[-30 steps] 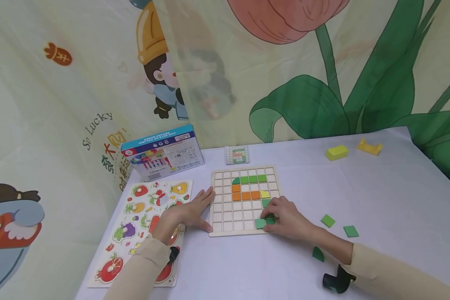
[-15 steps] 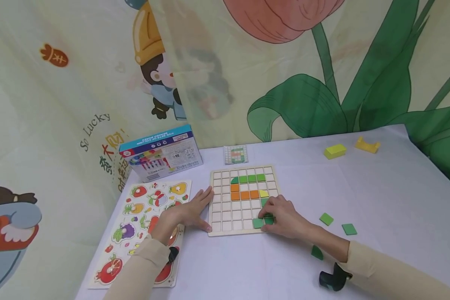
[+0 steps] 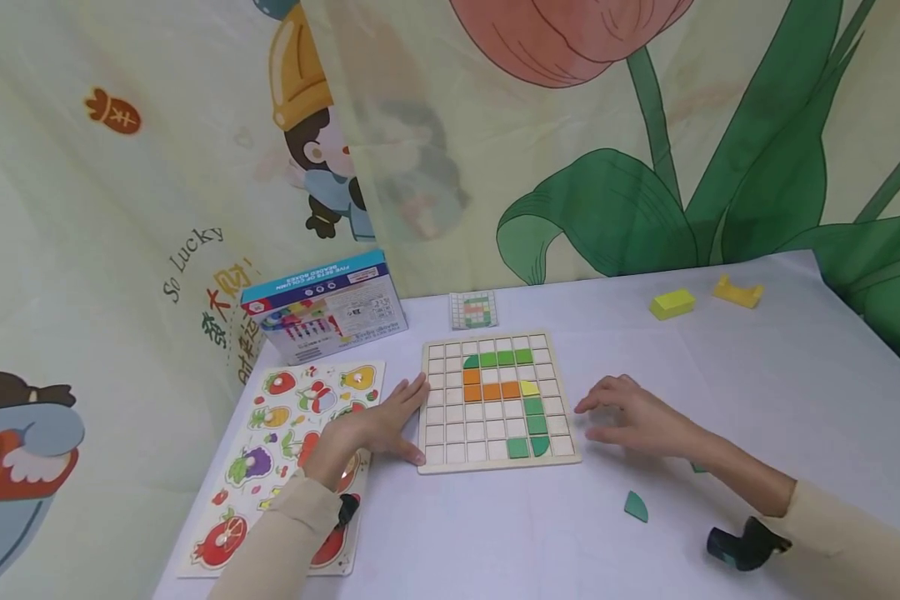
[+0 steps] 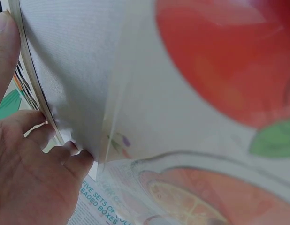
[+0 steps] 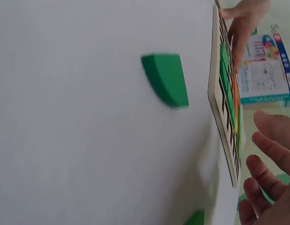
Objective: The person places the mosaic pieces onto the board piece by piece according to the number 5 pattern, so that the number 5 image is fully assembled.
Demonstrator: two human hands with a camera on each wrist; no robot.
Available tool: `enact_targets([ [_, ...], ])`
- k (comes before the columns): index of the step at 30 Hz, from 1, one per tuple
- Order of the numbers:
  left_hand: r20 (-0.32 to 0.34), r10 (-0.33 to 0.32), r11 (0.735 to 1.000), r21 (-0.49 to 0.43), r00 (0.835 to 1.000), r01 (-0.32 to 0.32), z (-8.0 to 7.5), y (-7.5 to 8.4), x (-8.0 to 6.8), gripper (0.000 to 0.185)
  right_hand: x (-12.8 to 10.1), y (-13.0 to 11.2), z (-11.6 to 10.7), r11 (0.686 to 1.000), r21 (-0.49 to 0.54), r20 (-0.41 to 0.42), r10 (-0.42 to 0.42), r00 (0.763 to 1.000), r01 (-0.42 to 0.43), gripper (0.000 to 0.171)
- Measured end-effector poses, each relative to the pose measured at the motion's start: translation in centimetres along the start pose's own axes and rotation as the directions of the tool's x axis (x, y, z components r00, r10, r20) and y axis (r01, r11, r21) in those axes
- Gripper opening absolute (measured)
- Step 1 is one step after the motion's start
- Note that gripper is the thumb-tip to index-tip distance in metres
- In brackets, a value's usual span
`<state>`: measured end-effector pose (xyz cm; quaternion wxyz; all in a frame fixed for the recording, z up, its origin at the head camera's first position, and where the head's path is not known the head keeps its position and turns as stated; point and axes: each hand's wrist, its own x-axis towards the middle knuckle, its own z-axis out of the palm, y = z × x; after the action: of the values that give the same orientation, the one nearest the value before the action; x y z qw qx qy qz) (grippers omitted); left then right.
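My left hand (image 3: 390,421) rests with spread fingers against the left edge of a wooden grid board (image 3: 445,433). The board carries light green tiles (image 3: 506,358), orange tiles (image 3: 492,391), a yellow tile (image 3: 529,388) and dark green tiles (image 3: 535,425) down its right side. To the right of the board hovers my right hand (image 3: 641,421), fingers loosely bent, holding nothing. A loose green quarter-round tile (image 5: 167,80) lies on the table nearby. Another green tile (image 3: 699,468) peeks out below my right forearm, mostly hidden.
A fruit-picture board (image 3: 270,450) lies under my left forearm. Behind it stands a blue and white box (image 3: 330,308). A small pattern card (image 3: 474,310) sits beyond the grid board. Far right are a yellow block (image 3: 672,304) and a yellow bracket-shaped piece (image 3: 738,292).
My right hand has let go of the dark green tiles at the board's lower right corner and moved right, off the board. A quarter-round tile now shows there. My left hand stays put.
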<state>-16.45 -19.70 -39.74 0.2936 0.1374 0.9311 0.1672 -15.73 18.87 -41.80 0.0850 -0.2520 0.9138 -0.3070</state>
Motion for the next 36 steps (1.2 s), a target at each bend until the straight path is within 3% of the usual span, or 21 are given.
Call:
enact_targets([
  [10,0.006,-0.001,1.0,0.007,1.0,0.001,0.0,0.0,0.2,0.11,-6.6,7.6,-3.8,0.998,-0.062,0.052,0.025,0.998,-0.022,0.036],
  [14,0.002,-0.005,1.0,0.006,1.0,0.005,-0.1,0.1,0.1,0.11,-8.8,9.5,-3.9,0.997,-0.077,0.002,-0.019,1.0,0.019,0.031],
  [21,0.0,-0.009,1.0,-0.011,1.0,0.009,0.0,0.0,0.1,0.11,-9.9,9.9,-3.0,0.994,-0.102,-0.16,-0.062,0.985,0.046,0.029],
  [36,-0.003,0.005,1.0,-0.008,1.0,-0.005,0.0,0.0,-0.1,0.111,-9.7,9.3,-2.6,0.985,-0.173,-0.203,-0.038,0.978,0.003,0.029],
])
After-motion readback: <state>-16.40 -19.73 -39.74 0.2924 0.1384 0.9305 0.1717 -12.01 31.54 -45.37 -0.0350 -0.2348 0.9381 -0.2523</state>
